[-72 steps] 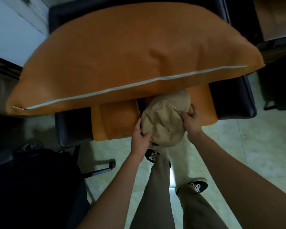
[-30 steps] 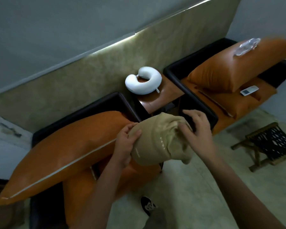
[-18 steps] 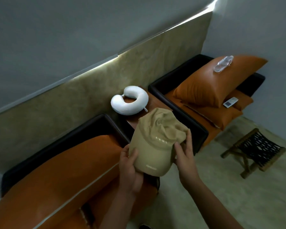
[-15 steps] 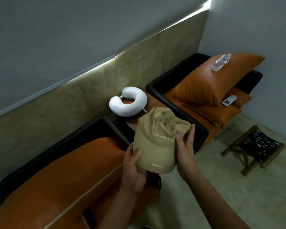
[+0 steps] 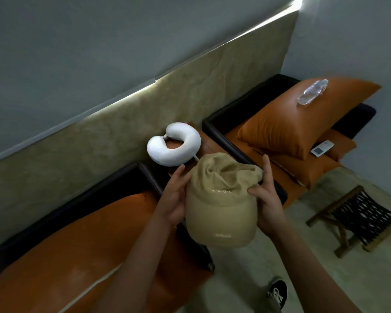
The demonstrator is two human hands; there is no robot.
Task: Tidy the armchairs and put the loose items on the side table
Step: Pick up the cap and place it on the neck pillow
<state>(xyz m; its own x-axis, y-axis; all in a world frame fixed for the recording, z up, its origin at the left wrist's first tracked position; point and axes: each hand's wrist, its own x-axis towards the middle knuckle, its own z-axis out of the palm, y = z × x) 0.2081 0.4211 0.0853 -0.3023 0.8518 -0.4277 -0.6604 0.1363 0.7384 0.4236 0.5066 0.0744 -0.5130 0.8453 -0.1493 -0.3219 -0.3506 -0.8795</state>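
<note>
I hold a beige cap in the air between both hands, its brim toward me and its crown crumpled. My left hand cups its left side with fingers along the fabric. My right hand pinches the right side with the thumb, the index finger pointing up. Just beyond the cap lies a white neck pillow on the brown side table, between two black armchairs. The near armchair carries an orange cushion.
The far armchair holds an orange pillow with a clear plastic bottle on top, and a white remote on its seat cushion. A wooden folding stool stands on the floor at right. My shoe is at the bottom.
The cap came up off the near armchair's seat and now hovers close to the side table. My view swung from the seat to the table and the far armchair.
</note>
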